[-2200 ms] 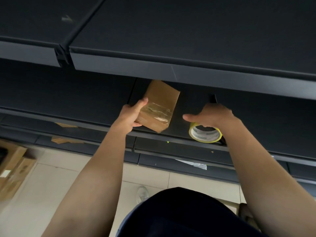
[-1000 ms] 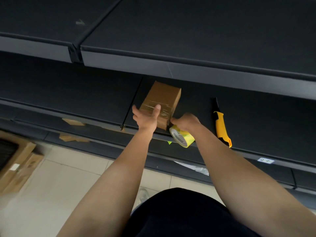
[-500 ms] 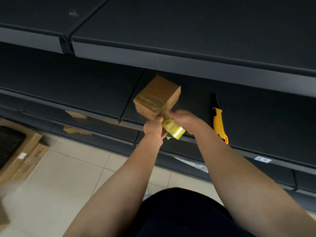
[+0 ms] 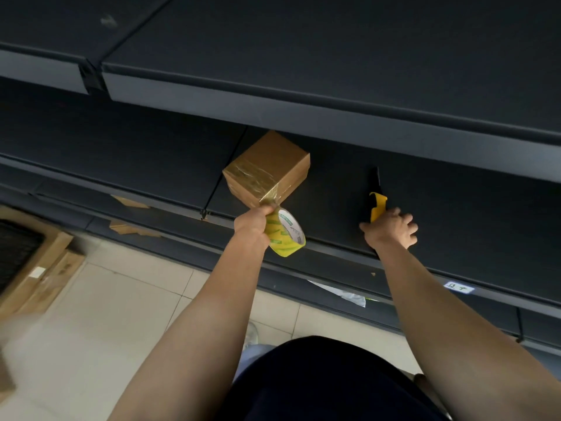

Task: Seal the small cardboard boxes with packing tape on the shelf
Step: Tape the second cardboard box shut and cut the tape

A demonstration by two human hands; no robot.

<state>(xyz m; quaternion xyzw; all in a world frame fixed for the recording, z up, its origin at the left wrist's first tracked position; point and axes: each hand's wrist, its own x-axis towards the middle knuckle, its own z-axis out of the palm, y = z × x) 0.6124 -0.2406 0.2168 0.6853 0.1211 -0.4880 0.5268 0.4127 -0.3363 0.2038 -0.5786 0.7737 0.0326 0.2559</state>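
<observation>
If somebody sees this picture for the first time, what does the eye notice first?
First comes the box in the middle of the dark shelf, its near end wrapped in shiny tape. Just below it, the left hand grips a yellow-green tape roll at the box's near corner. To the right, the right hand touches the yellow handle of a knife lying on the same shelf.

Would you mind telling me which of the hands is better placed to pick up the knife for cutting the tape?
Right. The right hand is at the yellow knife on the shelf; the left hand grips the tape roll, stretched from the box.
</observation>
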